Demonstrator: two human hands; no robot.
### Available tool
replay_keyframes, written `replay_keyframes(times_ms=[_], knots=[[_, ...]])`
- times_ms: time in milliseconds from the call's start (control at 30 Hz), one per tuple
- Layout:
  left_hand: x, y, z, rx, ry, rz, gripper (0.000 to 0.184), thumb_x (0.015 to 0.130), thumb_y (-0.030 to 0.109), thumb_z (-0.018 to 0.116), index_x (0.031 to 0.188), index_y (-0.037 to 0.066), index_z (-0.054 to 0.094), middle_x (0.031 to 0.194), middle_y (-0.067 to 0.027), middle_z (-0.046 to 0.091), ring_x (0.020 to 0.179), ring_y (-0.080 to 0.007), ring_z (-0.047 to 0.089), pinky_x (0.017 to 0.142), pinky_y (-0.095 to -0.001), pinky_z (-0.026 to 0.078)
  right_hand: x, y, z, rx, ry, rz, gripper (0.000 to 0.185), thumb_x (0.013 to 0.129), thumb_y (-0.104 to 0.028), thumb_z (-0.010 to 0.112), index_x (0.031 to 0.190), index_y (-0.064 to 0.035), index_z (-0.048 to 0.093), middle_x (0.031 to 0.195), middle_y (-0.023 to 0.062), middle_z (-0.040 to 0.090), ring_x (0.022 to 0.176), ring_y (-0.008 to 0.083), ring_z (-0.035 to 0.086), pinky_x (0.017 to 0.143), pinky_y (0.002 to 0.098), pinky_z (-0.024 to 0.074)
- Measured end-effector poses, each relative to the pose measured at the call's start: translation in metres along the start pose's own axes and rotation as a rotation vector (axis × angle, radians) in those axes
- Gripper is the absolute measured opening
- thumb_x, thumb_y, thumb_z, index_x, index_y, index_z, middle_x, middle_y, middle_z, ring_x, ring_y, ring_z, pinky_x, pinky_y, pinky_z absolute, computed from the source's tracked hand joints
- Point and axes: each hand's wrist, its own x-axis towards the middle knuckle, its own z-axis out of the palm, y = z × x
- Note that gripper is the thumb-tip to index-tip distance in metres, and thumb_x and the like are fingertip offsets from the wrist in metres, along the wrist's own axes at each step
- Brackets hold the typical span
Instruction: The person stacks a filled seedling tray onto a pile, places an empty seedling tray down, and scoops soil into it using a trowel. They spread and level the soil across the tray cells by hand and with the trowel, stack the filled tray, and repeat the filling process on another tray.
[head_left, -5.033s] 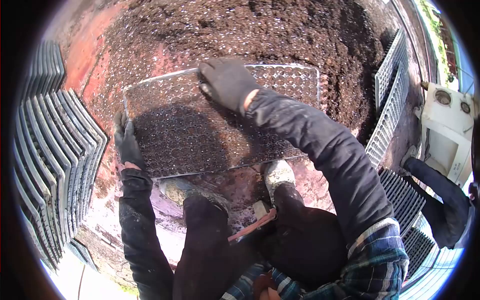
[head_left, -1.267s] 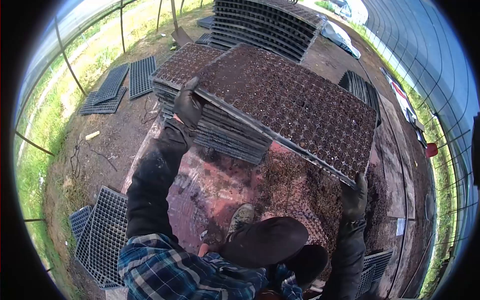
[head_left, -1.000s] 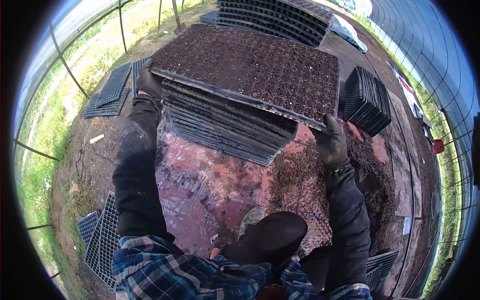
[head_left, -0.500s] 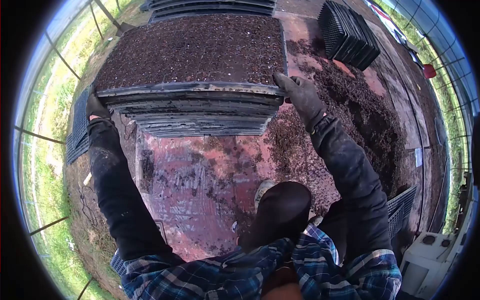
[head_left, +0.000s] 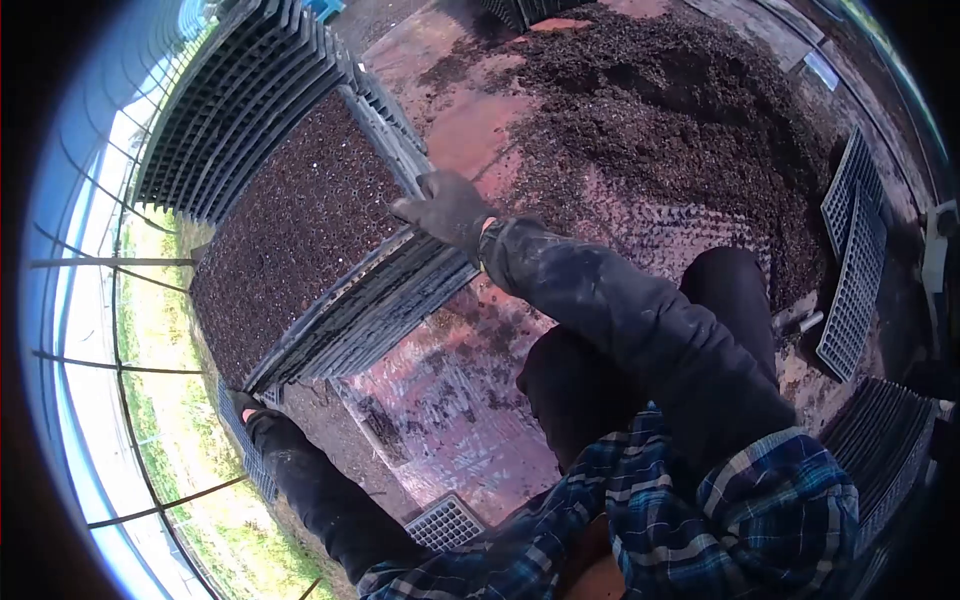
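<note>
Soil-filled tray [head_left: 300, 225]: lies on top of a stack of trays [head_left: 375, 315], cells blurred under dark soil; its left edge is hard to make out.
Right hand [head_left: 445, 208]: gloved, partly curled over the tray's corner, thumb and fingers spread; the underside of the grasp is hidden, so whether it grips cannot be told.
Left hand [head_left: 243, 403]: at the near corner, mostly concealed and dim; finger opening and hold cannot be told.
Second stack [head_left: 240, 115]: behind the filled tray, its top cut off by the frame.
Soil heap [head_left: 690, 90]: beyond the right forearm, partly in shadow.
Loose trays [head_left: 855, 265]: leaning at right.
</note>
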Motion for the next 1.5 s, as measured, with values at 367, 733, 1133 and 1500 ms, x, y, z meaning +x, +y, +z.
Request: replay_keyframes(times_ms=[367,733,1133,1500], knots=[[-0.217,0.123,0.174,1.029,-0.07,1.022,0.049,0.096,0.039,0.034,0.137,0.013,0.04,0.143,-0.0181,0.031,0.134,-0.0348,0.023,0.109,-0.0455,0.018,-0.057,0.044,-0.141,0.041,0.018,-0.156,0.035,0.075,-0.034,0.066,0.087,-0.0018,0.061,0.076,0.0135,0.062,0.075,0.0283,0.061,0.068,0.039,0.047],[-0.136,0.077,0.289,1.287,-0.308,1.08,0.062,0.091,0.052,0.036,0.141,0.016,0.031,0.143,-0.0147,0.033,0.131,-0.0348,0.029,0.107,-0.0481,0.02,-0.461,0.309,-0.47,-0.638,1.264,0.649,0.032,0.071,-0.027,0.065,0.091,-0.0011,0.063,0.087,0.0208,0.064,0.085,0.0347,0.062,0.077,0.0399,0.0476],[-0.31,0.102,0.323,1.424,0.06,1.27,0.056,0.091,0.046,0.042,0.138,0.015,0.037,0.138,-0.0125,0.04,0.13,-0.0337,0.031,0.107,-0.0499,0.02,-0.551,0.372,-0.584,1.417,1.792,0.179,0.042,0.085,-0.036,0.062,0.116,-0.0097,0.053,0.108,0.0066,0.062,0.091,0.0248,0.063,0.07,0.0439,0.0549],[-0.542,0.072,0.475,0.402,-1.11,1.117,0.044,0.09,0.015,0.053,0.13,-0.002,0.043,0.134,-0.0156,0.044,0.127,-0.0272,0.038,0.106,-0.0369,0.027,-0.558,0.326,-0.561,1.107,1.406,-0.33,0.032,0.089,-0.026,0.059,0.117,-0.0138,0.053,0.111,0.0,0.06,0.095,0.0164,0.059,0.068,0.0285,0.0478]])
